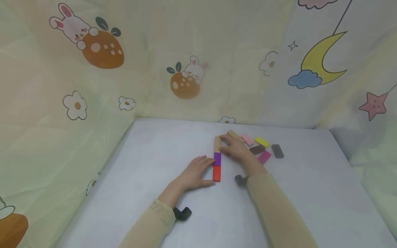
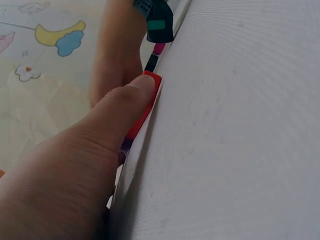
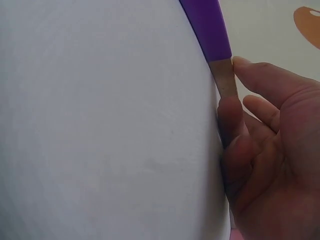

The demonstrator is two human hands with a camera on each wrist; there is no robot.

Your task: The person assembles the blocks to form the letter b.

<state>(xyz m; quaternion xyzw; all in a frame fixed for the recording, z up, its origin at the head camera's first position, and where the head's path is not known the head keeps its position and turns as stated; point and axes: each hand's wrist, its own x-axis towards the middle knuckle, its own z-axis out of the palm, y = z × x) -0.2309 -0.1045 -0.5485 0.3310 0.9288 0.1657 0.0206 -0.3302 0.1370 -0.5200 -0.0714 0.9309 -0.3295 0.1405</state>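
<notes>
A straight row of flat blocks lies on the white table: a red block (image 1: 216, 173) nearest, a purple block (image 1: 217, 159) in the middle, a plain wooden block (image 1: 217, 144) farthest. My left hand (image 1: 193, 173) is beside the row with fingers extended. Its thumb touches the red block's near end, and a fingertip touches the purple block's left side. In the left wrist view, that thumb lies against the red block (image 2: 142, 112). With curled fingers and thumb, my right hand (image 1: 236, 148) pinches the wooden block (image 3: 223, 77), partly hiding it in the right wrist view.
Loose blocks lie beyond and right of my right hand: another wooden block (image 1: 235, 136), a light pink one (image 1: 247, 140), a yellow one (image 1: 262, 142), a magenta one (image 1: 265, 157) and two dark ones, including a dark grey block (image 1: 277, 151). Patterned cloth (image 1: 149, 89) surrounds the table.
</notes>
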